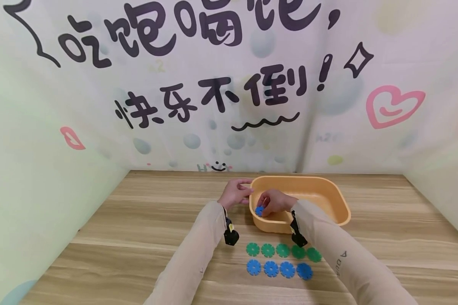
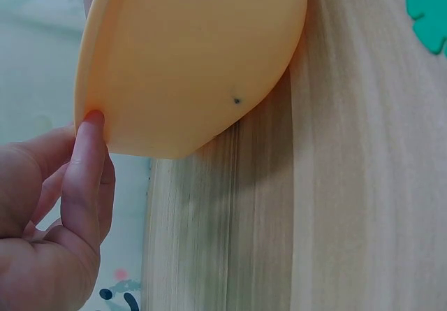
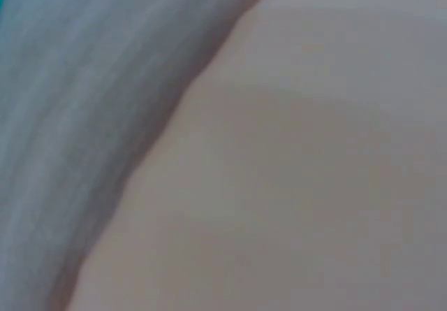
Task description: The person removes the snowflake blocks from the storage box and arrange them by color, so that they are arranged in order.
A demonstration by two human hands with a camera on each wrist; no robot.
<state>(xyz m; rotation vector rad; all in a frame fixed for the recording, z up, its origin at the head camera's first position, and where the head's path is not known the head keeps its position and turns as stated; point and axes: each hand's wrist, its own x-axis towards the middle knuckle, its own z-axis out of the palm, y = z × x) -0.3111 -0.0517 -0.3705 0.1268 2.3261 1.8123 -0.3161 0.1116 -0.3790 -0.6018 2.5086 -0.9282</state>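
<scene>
My left hand grips the left rim of an orange-yellow plastic basin. In the left wrist view the thumb and fingers pinch that rim from both sides. My right hand reaches down inside the basin near its left end. Its fingers hold a small blue notched disc, snowflake-like in outline, close to the inner left wall. Only a blurred close-up of the basin's plain surface shows in the right wrist view, with the hand out of sight there.
In front of the basin lie a row of several green notched discs and, nearer, a row of several blue discs. My right sleeve passes over the green row's right end. A printed curtain hangs behind the wooden table.
</scene>
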